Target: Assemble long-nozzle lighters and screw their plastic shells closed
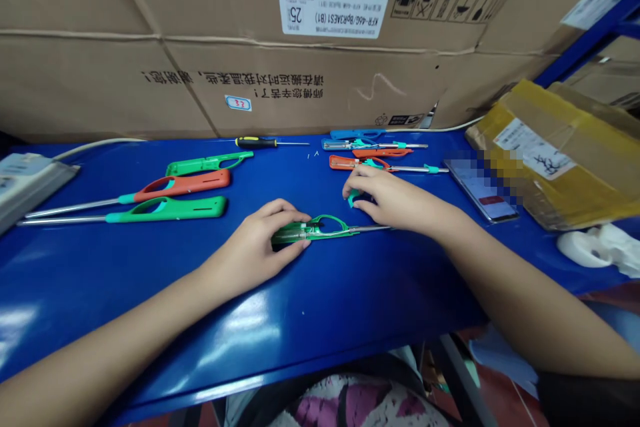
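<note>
Green lighter [316, 233] — in left grip [263, 237]

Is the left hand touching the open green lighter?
Touching. The head view shows the left hand gripping the open green lighter by its handle end, fingers along the far edge and thumb against the near edge.

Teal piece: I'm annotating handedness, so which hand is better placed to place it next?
Probably the right hand: it holds the teal piece, while the left hand grips the open green lighter.
</note>
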`<action>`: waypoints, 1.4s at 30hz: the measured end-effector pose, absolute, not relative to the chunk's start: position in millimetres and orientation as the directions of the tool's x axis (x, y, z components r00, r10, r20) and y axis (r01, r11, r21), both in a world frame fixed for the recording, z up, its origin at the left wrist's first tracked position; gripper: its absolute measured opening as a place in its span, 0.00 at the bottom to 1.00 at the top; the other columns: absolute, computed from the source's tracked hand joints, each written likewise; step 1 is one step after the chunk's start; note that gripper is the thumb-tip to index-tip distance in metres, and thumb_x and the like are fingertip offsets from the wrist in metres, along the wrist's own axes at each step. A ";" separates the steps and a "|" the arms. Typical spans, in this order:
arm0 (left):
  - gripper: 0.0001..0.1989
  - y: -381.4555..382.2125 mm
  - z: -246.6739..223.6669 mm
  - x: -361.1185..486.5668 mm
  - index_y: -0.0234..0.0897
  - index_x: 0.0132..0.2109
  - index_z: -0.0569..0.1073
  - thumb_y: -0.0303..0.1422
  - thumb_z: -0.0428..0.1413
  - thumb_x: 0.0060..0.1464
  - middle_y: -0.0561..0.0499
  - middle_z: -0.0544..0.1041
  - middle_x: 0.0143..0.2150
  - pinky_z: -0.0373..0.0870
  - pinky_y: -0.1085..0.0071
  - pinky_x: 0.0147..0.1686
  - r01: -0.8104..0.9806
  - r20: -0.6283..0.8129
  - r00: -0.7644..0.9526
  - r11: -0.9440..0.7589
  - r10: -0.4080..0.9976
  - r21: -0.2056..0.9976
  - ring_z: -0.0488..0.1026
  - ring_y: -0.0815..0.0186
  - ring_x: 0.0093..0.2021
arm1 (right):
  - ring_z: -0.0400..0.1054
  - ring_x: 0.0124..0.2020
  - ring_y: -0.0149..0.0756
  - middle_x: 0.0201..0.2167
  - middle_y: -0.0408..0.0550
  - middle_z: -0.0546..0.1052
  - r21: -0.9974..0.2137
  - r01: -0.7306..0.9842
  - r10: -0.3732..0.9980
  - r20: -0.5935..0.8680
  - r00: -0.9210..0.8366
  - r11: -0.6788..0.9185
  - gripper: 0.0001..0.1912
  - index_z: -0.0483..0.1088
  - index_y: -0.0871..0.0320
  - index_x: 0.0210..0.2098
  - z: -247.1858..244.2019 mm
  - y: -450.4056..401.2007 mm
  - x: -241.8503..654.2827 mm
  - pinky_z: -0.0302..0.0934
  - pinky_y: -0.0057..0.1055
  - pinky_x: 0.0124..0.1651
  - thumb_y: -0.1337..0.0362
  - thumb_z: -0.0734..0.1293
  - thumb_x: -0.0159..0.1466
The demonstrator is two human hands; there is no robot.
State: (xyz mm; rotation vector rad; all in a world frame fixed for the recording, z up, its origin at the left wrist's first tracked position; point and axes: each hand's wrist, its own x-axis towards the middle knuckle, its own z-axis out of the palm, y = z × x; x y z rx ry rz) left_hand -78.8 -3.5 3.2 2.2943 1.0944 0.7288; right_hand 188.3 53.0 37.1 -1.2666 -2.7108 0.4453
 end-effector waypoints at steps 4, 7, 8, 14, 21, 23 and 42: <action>0.14 -12.2 -0.7 -76.7 0.38 0.53 0.76 0.35 0.57 0.62 0.45 0.75 0.48 0.76 0.62 0.48 0.563 0.207 0.510 -0.506 0.835 0.654 0.76 0.61 0.46 | 0.69 0.40 0.37 0.43 0.51 0.71 -0.450 0.694 0.795 0.062 -0.604 0.563 0.06 0.73 0.59 0.41 27.6 57.7 198.3 0.66 0.36 0.46 0.71 0.68 0.64; 0.14 -18.6 0.4 -74.9 0.39 0.53 0.75 0.34 0.58 0.62 0.46 0.75 0.48 0.75 0.62 0.48 0.572 0.197 0.513 -0.503 0.836 0.648 0.75 0.60 0.47 | 0.68 0.36 0.32 0.41 0.48 0.71 -0.644 0.607 0.835 0.092 -0.543 0.465 0.04 0.73 0.57 0.39 25.8 56.4 200.7 0.67 0.33 0.43 0.69 0.69 0.63; 0.14 -20.1 1.3 -74.2 0.39 0.54 0.75 0.35 0.59 0.61 0.46 0.75 0.49 0.74 0.61 0.49 0.575 0.207 0.511 -0.511 0.834 0.639 0.75 0.60 0.48 | 0.68 0.36 0.32 0.41 0.48 0.71 -0.723 0.550 0.847 0.092 -0.523 0.418 0.04 0.73 0.57 0.39 26.6 55.0 199.7 0.67 0.33 0.42 0.68 0.69 0.63; 0.17 -22.3 6.8 -68.9 0.41 0.56 0.74 0.33 0.61 0.61 0.47 0.77 0.50 0.73 0.65 0.50 0.518 0.358 0.433 -0.553 0.827 0.652 0.74 0.62 0.50 | 0.68 0.41 0.30 0.44 0.46 0.69 -0.958 0.193 0.864 0.091 -0.495 0.212 0.04 0.72 0.57 0.38 35.5 32.5 179.8 0.66 0.28 0.41 0.69 0.70 0.62; 0.19 -20.1 3.7 -60.7 0.35 0.56 0.74 0.28 0.65 0.57 0.47 0.80 0.47 0.73 0.68 0.49 0.426 0.510 0.390 -0.641 0.766 0.638 0.76 0.65 0.46 | 0.71 0.38 0.29 0.39 0.44 0.73 -0.971 -0.120 0.781 -0.090 -0.618 -0.207 0.09 0.71 0.57 0.39 24.2 5.5 156.3 0.69 0.28 0.40 0.68 0.74 0.61; 0.20 -20.0 4.2 -59.7 0.34 0.56 0.74 0.26 0.65 0.57 0.47 0.81 0.47 0.73 0.69 0.48 0.409 0.554 0.384 -0.674 0.738 0.615 0.77 0.66 0.45 | 0.72 0.36 0.28 0.38 0.43 0.74 -0.956 -0.162 0.770 -0.090 -0.631 -0.244 0.09 0.71 0.58 0.39 23.1 5.9 154.8 0.71 0.27 0.39 0.68 0.74 0.61; 0.20 -18.2 18.9 -39.9 0.37 0.55 0.79 0.29 0.66 0.55 0.48 0.79 0.43 0.77 0.75 0.40 0.368 0.564 0.258 -0.620 0.784 0.693 0.76 0.70 0.38 | 0.72 0.25 0.24 0.24 0.42 0.77 -0.916 -0.198 0.830 -0.203 -0.519 -0.348 0.15 0.75 0.61 0.31 35.2 13.3 163.5 0.69 0.20 0.29 0.55 0.77 0.58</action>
